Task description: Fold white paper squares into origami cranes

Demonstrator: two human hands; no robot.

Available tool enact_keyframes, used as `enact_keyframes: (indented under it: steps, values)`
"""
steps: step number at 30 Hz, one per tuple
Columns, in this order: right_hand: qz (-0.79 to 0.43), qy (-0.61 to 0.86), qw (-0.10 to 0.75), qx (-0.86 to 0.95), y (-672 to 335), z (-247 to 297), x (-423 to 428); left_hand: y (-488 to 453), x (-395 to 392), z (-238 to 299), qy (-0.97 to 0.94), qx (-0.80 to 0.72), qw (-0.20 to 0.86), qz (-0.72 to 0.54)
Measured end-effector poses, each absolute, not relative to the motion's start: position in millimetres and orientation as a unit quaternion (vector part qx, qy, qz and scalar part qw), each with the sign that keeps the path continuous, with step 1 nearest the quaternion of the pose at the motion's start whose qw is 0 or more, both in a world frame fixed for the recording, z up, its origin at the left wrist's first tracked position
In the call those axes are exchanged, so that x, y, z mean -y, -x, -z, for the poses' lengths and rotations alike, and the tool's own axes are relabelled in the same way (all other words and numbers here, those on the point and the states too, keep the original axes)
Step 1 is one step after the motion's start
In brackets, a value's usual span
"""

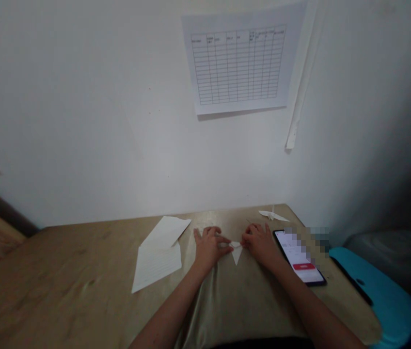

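Note:
A small piece of folded white paper (pixel 236 254), pointed toward me, lies on the table between my two hands. On its left corner, my left hand (pixel 210 246) pinches the paper between thumb and forefinger, the other fingers spread over the tabletop. My right hand (pixel 259 242) grips the opposite corner with its fingertips, the remaining fingers curled. The paper's upper edge shows a fold between the fingertips. Fine detail of the creases is too small to make out.
White paper sheets (pixel 160 257), one lined, lie left of my hands. A folded paper figure (pixel 273 215) sits at the back right. A phone (pixel 302 261) with a lit screen is beside my right forearm. A turquoise chair (pixel 383 295) adjoins the table's right edge. A printed table sheet (pixel 240 68) hangs on the wall.

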State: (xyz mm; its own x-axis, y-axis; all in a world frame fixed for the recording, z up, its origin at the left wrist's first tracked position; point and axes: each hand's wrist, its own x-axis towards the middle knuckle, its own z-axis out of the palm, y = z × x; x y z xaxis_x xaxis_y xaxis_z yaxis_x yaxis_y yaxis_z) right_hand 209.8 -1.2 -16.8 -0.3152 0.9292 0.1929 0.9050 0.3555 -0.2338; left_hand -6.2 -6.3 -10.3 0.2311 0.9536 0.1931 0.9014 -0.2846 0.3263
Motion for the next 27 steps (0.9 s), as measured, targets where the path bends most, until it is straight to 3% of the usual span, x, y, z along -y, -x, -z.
enact_keyframes:
  steps: [27]
  values:
    - [-0.068,0.545,0.202,0.811,-216.9,30.9,2.4,9.6,4.3,23.9,-0.794,-0.566,0.111,-0.191]
